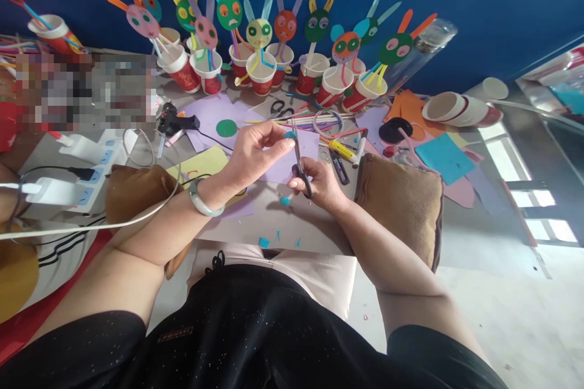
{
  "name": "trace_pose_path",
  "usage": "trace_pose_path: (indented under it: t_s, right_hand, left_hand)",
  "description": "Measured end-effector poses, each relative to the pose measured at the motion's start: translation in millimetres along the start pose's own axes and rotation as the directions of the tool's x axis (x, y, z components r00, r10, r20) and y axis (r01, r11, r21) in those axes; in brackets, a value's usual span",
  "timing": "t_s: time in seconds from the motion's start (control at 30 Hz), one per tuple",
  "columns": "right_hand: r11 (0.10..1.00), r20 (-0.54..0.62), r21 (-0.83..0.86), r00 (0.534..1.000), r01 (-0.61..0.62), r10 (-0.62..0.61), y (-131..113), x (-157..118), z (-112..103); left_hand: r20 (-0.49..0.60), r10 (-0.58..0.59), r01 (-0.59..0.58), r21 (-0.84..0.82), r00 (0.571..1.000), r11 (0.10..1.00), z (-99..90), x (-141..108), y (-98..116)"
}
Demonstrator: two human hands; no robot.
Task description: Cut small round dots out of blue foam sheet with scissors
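My left hand [262,149] pinches a small blue paper piece [289,134] between thumb and fingers. My right hand [319,182] is closed on the handles of dark-handled scissors [298,164], whose blades point up beside the blue piece. Below the hands, a small round blue paper piece [285,200] lies on the grey table [237,232], and blue scraps [264,242] lie near its front edge. A green paper circle [226,128] rests on purple paper [210,104] left of my hands.
Red-and-white paper cups [261,76] with paper rabbit heads line the back. A glue gun [176,121] and power strip [98,173] are at left. A utility knife [339,167], yellow tube [343,150], brown cushion [401,200] and blue paper [444,158] lie at right.
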State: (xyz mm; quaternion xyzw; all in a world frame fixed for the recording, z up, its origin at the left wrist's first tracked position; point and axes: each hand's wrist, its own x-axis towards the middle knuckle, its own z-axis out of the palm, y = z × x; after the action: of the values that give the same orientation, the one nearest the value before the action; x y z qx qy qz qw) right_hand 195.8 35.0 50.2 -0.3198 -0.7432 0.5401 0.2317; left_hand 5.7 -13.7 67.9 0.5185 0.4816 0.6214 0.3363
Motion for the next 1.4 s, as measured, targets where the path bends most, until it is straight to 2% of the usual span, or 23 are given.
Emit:
trace_pose_path:
  t_s: [0.23,1.4]
  right_hand:
    - [1.0,-0.009,0.023,1.0,0.005,-0.005,-0.1,0.4,0.3]
    - [1.0,-0.011,-0.002,1.0,-0.008,0.008,-5.4,-1.6,0.7]
  left_hand:
    - [0.035,0.011,-0.012,0.023,0.999,1.0,-0.8,0.3,3.0]
    - [-0.024,-0.004,0.004,0.024,1.0,1.0,-0.5,-0.7,8.2]
